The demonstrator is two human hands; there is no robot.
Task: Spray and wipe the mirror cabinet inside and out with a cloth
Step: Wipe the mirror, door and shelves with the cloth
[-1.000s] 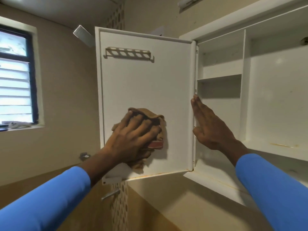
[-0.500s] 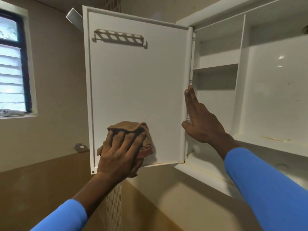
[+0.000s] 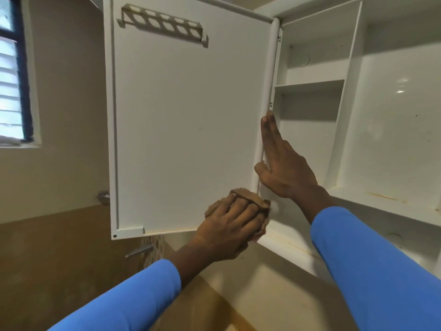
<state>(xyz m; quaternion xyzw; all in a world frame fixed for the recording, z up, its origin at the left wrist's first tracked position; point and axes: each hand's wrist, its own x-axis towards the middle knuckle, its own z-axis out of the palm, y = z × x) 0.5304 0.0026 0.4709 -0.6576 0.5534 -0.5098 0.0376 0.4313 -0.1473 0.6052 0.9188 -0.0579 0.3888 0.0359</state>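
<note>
The white mirror cabinet (image 3: 393,130) hangs open on the wall, its shelves bare. Its door (image 3: 186,120) is swung out to the left, showing the white inner face with a small rack (image 3: 164,25) near the top. My left hand (image 3: 229,230) presses a brown cloth (image 3: 248,198) against the door's lower right corner, close to the hinge. My right hand (image 3: 284,168) lies flat with fingers straight against the door's hinge edge, holding nothing.
A louvred window (image 3: 12,87) is at the far left. A metal fitting (image 3: 139,250) sticks out of the tan tiled wall below the door. Yellowish stains mark the cabinet's bottom shelf (image 3: 381,197).
My left hand has slid the cloth from the door's lower left to its lower right corner. My right hand stays on the hinge edge. The view has moved closer and tilted up.
</note>
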